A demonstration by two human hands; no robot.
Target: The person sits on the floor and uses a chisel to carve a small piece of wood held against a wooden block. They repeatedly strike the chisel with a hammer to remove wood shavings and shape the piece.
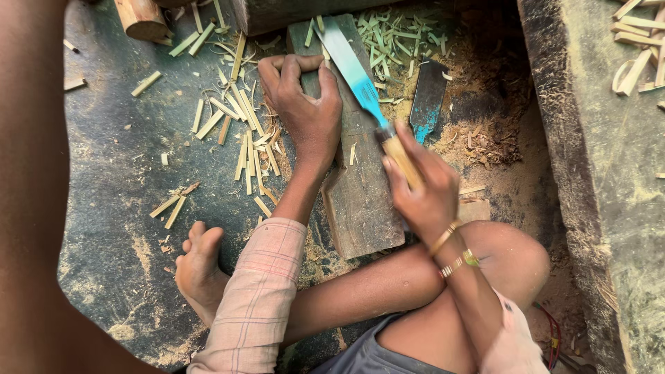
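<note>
My left hand (pixel 301 97) is closed in a fist on the far end of a dark wooden block (pixel 360 201) that lies on the floor. It pinches a thin bamboo strip (pixel 321 28) that pokes out past the fingers. My right hand (pixel 419 187) grips the pale wooden handle of a long knife (pixel 353 69). Its bluish blade slants up and left across the block, with the tip beside the strip and close to my left knuckles.
A second dark blade (pixel 428 97) lies on sawdust right of the block. Cut bamboo slivers (pixel 242 131) litter the dark floor at the left and beyond the block. A raised stone ledge (pixel 603 173) runs along the right. My foot (pixel 201 263) and knee (pixel 512 263) are near. A blurred limb (pixel 28 208) fills the left edge.
</note>
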